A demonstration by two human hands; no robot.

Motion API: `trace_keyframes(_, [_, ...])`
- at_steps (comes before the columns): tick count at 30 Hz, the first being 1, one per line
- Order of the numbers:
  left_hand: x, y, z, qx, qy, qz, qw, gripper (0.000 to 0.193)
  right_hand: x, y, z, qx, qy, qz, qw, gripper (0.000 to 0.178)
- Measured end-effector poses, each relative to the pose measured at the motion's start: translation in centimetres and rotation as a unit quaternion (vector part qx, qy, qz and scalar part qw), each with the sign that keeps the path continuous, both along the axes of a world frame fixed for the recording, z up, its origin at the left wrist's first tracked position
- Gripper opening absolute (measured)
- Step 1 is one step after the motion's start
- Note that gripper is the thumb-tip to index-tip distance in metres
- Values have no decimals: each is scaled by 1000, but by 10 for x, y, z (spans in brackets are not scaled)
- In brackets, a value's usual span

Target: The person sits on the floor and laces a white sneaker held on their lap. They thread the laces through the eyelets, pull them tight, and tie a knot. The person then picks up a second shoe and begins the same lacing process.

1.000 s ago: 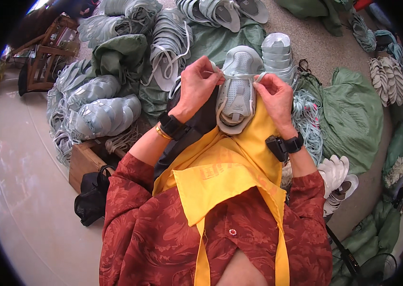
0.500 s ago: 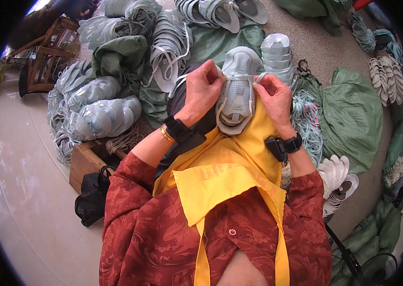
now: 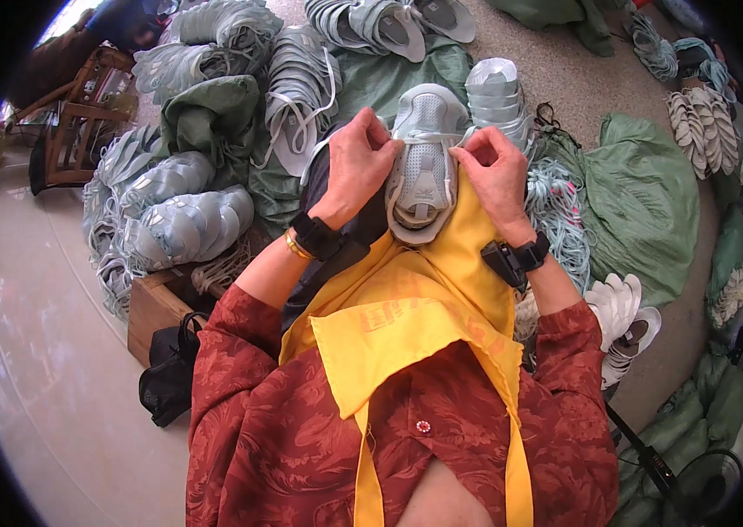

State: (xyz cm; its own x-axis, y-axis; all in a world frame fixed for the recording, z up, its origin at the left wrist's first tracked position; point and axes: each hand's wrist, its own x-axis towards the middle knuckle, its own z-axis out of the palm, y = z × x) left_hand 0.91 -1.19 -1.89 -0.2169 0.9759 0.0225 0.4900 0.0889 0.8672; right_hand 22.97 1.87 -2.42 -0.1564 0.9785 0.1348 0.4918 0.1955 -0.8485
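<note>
On my yellow-aproned lap lies a pale grey-blue shoe upper (image 3: pixel 425 187), its perforated tongue facing up and its heel end toward me. A light shoelace (image 3: pixel 431 137) runs across it near the toe end. My left hand (image 3: pixel 361 167) pinches one end of the lace at the upper's left edge, fingers closed. At the right edge my right hand (image 3: pixel 493 176) holds the other end between thumb and fingers. Both hands are level with each other, one on each side of the upper. Some lace trails behind my left hand.
Stacked shoe uppers (image 3: pixel 187 224) lie at the left, with more at the far side. A bundle of laces (image 3: pixel 556 211) sits right of my lap beside a green sack (image 3: pixel 644 211). At the left stands a wooden box (image 3: pixel 156 312) with a black bag (image 3: pixel 169 373) against it.
The whole view has shifted slightly. Both hands still pinch the lace on either side of the upper, with only small finger movement.
</note>
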Motion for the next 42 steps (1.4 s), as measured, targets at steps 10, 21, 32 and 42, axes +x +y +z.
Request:
trace_keyframes(10, [10,-3,-3,62,7,0,998,27,1,2,16,28,-41,94,994,19])
trace_keyframes(21, [11,-7,-8,109,56,-45,991,17,-10,-2,26,75,-138,97,983,13])
trace_keyframes(32, [16,-13,-8,137,214,-127,959,19,-10,3,18,203,-301,169,916,9])
trace_keyframes(42, [14,-15,-17,133,152,-107,974,20,-40,-13,30,131,-64,197,969,9])
